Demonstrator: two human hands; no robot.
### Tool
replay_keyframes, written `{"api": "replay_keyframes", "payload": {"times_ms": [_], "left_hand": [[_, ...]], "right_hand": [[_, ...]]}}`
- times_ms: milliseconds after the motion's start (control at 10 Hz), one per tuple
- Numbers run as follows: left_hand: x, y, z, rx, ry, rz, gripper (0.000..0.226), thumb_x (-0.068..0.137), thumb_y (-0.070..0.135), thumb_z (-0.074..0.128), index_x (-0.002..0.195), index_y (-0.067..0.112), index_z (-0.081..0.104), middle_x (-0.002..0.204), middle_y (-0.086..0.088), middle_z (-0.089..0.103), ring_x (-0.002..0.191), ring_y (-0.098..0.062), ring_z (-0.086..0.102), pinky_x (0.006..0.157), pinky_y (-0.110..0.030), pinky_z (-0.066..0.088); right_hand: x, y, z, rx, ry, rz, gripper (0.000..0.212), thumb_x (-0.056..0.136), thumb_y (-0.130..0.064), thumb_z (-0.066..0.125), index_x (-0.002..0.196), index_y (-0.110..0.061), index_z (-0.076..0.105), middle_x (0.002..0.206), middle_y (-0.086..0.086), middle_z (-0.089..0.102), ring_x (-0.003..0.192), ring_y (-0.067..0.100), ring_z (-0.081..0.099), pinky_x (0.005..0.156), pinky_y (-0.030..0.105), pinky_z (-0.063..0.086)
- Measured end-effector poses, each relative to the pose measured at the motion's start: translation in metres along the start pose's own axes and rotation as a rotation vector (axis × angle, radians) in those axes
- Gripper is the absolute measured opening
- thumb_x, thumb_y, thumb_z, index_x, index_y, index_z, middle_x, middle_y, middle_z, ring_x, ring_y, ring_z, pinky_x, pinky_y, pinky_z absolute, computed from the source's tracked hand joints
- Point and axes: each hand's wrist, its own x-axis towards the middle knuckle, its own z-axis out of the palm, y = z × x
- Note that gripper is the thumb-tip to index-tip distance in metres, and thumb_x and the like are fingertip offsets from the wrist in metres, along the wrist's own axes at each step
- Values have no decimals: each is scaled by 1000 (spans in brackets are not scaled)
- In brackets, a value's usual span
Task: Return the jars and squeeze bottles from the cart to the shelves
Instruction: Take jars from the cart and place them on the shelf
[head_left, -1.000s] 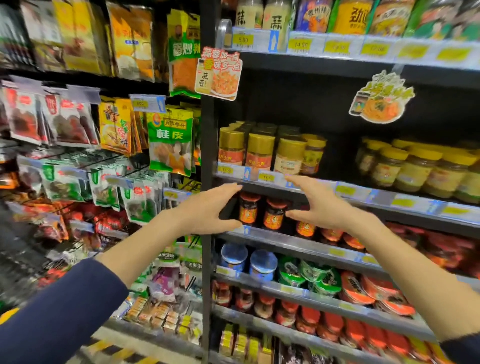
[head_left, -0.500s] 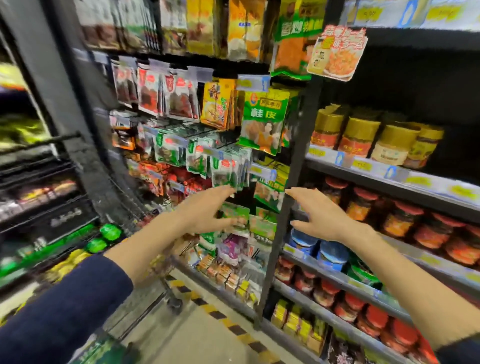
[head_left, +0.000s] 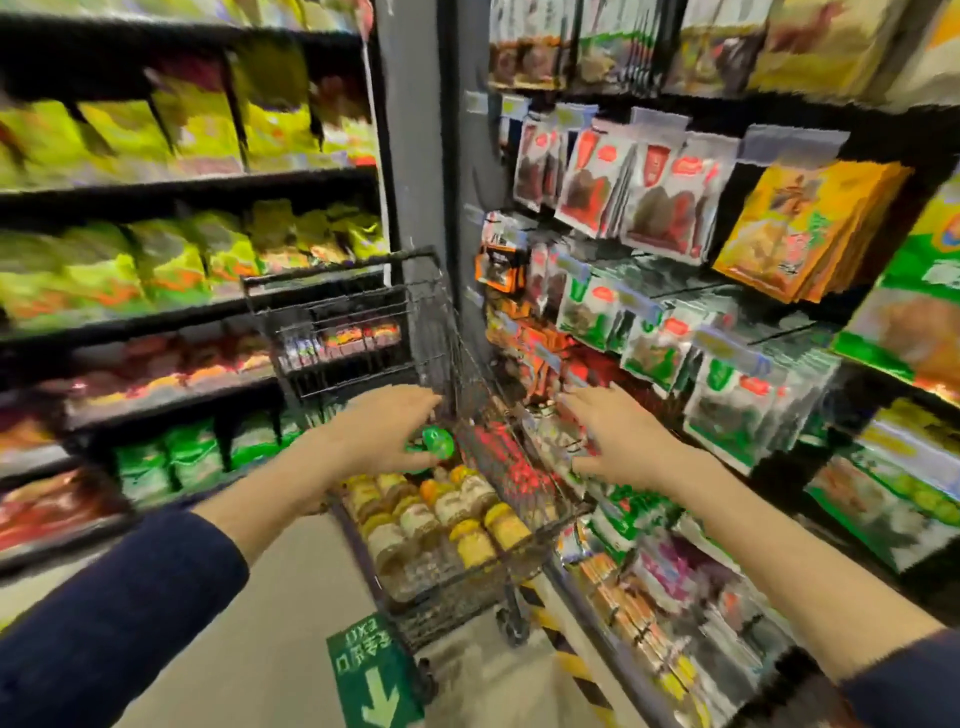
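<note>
A black wire cart (head_left: 363, 322) stands in the aisle ahead of me. Its basket holds several jars with yellow lids (head_left: 470, 540) and a green-capped item (head_left: 438, 441). My left hand (head_left: 382, 431) hovers over the cart's basket, fingers spread, just left of the green cap; no grip on it is visible. My right hand (head_left: 615, 441) is open with fingers apart at the cart's right rim, beside the hanging packets. The whole frame is blurred by motion.
Hanging spice packets (head_left: 649, 202) fill the rack on the right, close to the cart. Shelves of bagged snacks (head_left: 171, 260) line the left side. A green exit sign with an arrow (head_left: 376, 673) marks the floor in front of the cart.
My view has swung left from the jar shelves to the cart. Both hands, still holding nothing, have moved from the shelf front down to the cart's basket.
</note>
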Motion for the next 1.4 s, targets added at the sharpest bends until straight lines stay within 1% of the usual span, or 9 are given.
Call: {"api": "replay_keyframes", "payload": {"times_ms": [300, 500, 700, 800, 1000, 1100, 1200, 1300, 1400], "left_hand": [[3, -80, 74, -44, -133, -275, 77, 85, 56, 50, 143, 11, 30, 147, -10, 38, 135, -24, 35, 110, -33, 30], [44, -89, 150, -205, -284, -381, 76, 86, 53, 51, 141, 5, 31, 145, -15, 39, 133, -27, 37, 109, -35, 32], [103, -76, 238, -311, -523, -463, 67, 87, 48, 51, 138, 8, 34, 141, -13, 44, 128, -29, 43, 103, -40, 40], [129, -58, 287, -378, -691, -472, 58, 89, 44, 54, 129, 4, 39, 135, -13, 47, 121, -31, 48, 97, -43, 45], [153, -13, 375, -624, -841, -615, 68, 96, 42, 40, 146, 5, 13, 140, -19, 44, 118, -34, 51, 96, -47, 46], [162, 11, 408, -870, -873, -814, 92, 90, 55, 46, 148, 8, -8, 133, -20, 49, 112, -34, 56, 93, -46, 48], [177, 25, 419, -1034, -859, -921, 100, 84, 57, 54, 148, 9, -6, 149, -22, 29, 128, -33, 43, 107, -49, 34], [184, 48, 449, -1261, -803, -1055, 130, 61, 79, 60, 147, 12, -11, 150, -20, 30, 136, -36, 34, 111, -50, 29], [191, 66, 467, -1432, -689, -1259, 137, 59, 58, 77, 143, 18, -23, 139, -3, 44, 126, -28, 47, 101, -34, 36]], "right_hand": [[144, -35, 45, -48, -90, -278, 82, 88, -42, 55, 150, -15, 11, 157, 6, 16, 145, 19, 14, 118, 42, 6], [227, -21, 113, 22, -216, -392, 78, 85, -39, 57, 148, -12, 19, 152, 8, 28, 140, 24, 26, 117, 42, 18], [287, 14, 187, 27, -431, -466, 74, 87, -44, 57, 145, -10, 25, 148, 11, 34, 136, 27, 34, 115, 43, 22], [308, 29, 228, -11, -515, -485, 79, 89, -46, 55, 148, -12, 15, 149, 11, 33, 130, 28, 41, 111, 42, 30], [322, 42, 286, 66, -654, -447, 67, 89, -36, 53, 145, -10, 27, 148, 15, 36, 129, 31, 43, 99, 40, 43], [320, 44, 313, 86, -768, -435, 63, 91, -35, 51, 145, -11, 28, 151, 13, 30, 132, 28, 39, 101, 39, 41], [314, 44, 328, 132, -772, -449, 70, 88, -38, 54, 147, -16, 22, 153, 9, 27, 136, 27, 34, 109, 44, 34], [308, 45, 342, 208, -816, -448, 78, 87, -40, 56, 149, -17, 15, 155, 6, 22, 141, 28, 23, 117, 42, 17], [299, 45, 349, 278, -788, -429, 73, 84, -37, 56, 146, -19, 22, 149, 6, 31, 138, 29, 28, 114, 43, 23]]}}
